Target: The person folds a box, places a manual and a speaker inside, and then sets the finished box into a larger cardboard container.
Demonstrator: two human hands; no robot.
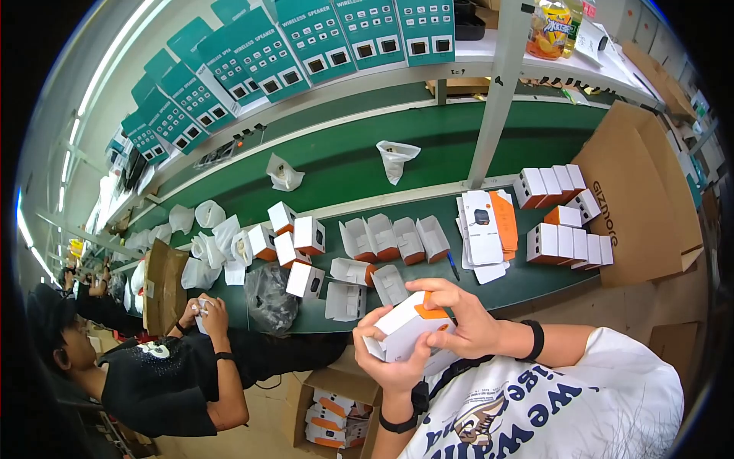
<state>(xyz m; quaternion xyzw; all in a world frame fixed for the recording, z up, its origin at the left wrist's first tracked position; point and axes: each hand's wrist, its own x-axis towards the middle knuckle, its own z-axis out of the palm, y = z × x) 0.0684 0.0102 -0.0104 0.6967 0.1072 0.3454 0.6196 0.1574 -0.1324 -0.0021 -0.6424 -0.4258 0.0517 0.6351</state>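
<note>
A small white box (404,327) with an orange end is held between my two hands in front of my chest. My left hand (399,373) is wrapped around its lower left part, where flaps stick up. The fingers of my right hand (468,325) grip the orange end from the right. Just beyond my hands, several open white boxes (409,243) stand on the green table (505,289). A blue pen (453,265) lies beside them. Flat white-and-orange box blanks (482,233) are stacked to its right. What is inside the held box is hidden.
Closed white boxes (541,243) stand in rows at right, before a large brown carton (638,183). Left are bagged items (200,271) and a grey plastic bag (270,298). A co-worker (164,375) sits left. Teal boxes (321,42) line the shelf; an open carton (302,413) holds blanks below.
</note>
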